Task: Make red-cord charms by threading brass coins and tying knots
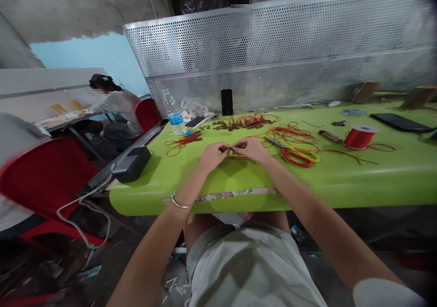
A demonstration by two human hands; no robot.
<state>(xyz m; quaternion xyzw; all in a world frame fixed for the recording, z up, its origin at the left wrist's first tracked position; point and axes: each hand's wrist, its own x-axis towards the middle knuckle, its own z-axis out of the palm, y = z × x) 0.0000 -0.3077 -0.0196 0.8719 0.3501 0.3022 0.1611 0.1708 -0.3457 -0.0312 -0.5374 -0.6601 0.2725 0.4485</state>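
Both my hands meet over the middle of the green table (341, 179). My left hand (212, 154) and my right hand (250, 148) are closed in pinches on a short length of red cord (235, 156) stretched between their fingertips. A silver bangle (180, 203) circles my left wrist. Scissors with red and yellow handles (297, 154) lie just right of my right hand. Beyond the hands lie loops of red cord (290, 131), a row of small dark coins strung with cord (239, 124) and a small bundle of red cord (182, 141).
A red cord spool (359, 137), a lighter (330, 136), a water bottle (173, 112), several phones (226, 101) and a black box (131, 163) sit on the table. A perforated metal screen (307, 56) backs it. Red chairs (44, 179) and another seated person (114, 104) are at left.
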